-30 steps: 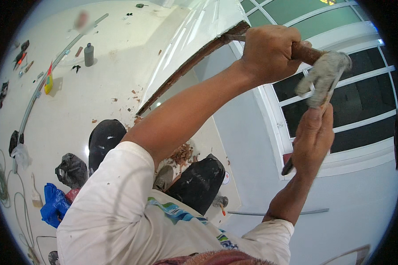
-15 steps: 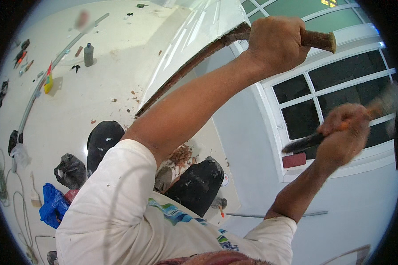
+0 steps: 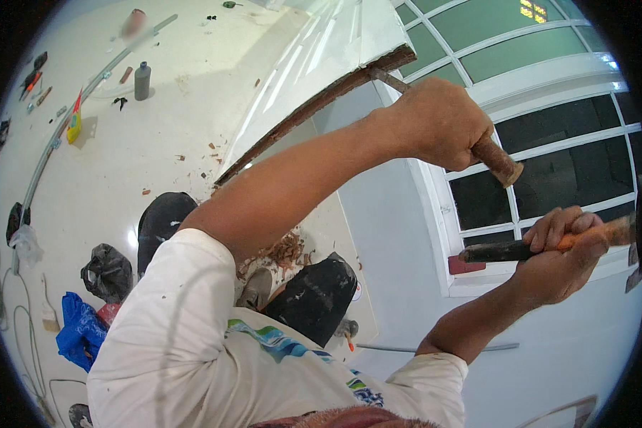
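Observation:
My left hand (image 3: 446,125) is wrapped round the wooden handle of a chisel (image 3: 498,162), whose butt end sticks out below the fist. Its flat blade points up and left, meeting the bare brown wood edge of a white door panel (image 3: 292,107); I cannot tell how deep the tip sits. Lower and to the right, my right hand (image 3: 563,246) is closed on a hammer (image 3: 496,251) with a black and orange handle. The hammer's head lies at the dark right rim and is hard to make out. A gap separates the hammer from the chisel's butt.
Brown wood shavings (image 3: 285,253) lie on the floor by my knees. A white-framed window (image 3: 513,150) and a dark red block (image 3: 467,265) on its sill are at right. A grey bottle (image 3: 142,80), a long grey pipe (image 3: 39,167) and a blue bag (image 3: 82,332) are at left.
My left hand has come down from the panel's top corner, and the chisel handle now tilts downward, its blade showing. My right hand and the hammer have moved lower and slightly right.

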The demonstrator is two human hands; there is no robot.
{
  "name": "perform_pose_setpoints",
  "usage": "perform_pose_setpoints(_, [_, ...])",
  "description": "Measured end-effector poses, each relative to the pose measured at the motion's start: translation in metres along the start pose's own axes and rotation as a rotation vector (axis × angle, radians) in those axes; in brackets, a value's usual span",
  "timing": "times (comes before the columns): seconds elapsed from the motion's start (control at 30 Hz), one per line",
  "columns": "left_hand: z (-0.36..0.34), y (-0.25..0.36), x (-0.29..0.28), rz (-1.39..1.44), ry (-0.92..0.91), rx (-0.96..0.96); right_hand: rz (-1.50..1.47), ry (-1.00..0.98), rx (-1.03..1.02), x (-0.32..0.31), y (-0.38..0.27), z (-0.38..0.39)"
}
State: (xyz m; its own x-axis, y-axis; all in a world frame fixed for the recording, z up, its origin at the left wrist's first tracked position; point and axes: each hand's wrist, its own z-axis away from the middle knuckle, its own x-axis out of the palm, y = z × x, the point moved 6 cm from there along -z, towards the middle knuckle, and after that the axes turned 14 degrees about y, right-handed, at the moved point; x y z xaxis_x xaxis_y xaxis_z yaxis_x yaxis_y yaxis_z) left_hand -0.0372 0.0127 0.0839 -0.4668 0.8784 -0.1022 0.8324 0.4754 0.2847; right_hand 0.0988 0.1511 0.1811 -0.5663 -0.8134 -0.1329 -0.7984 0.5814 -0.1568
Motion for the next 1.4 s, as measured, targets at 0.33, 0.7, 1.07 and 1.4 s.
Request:
perform_pose_setpoints(0.33, [0.007,-0.002,-0.007,0.062,0.663,0.203,-0.188,0.038,0.134,-0.009,0.021,0.080])
perform_pose_setpoints(0.7, [0.004,-0.009,-0.021,0.157,0.561,0.126,-0.228,-0.182,0.018,-0.004,0.026,0.099])
perform_pose_setpoints(1.07, [-0.013,-0.012,-0.016,0.038,0.708,0.107,-0.730,-0.142,0.016,-0.009,0.034,0.047])
perform_pose_setpoints(1.4, [-0.021,-0.011,-0.014,0.038,0.699,0.065,-0.518,-0.399,0.002,-0.018,0.054,0.014])
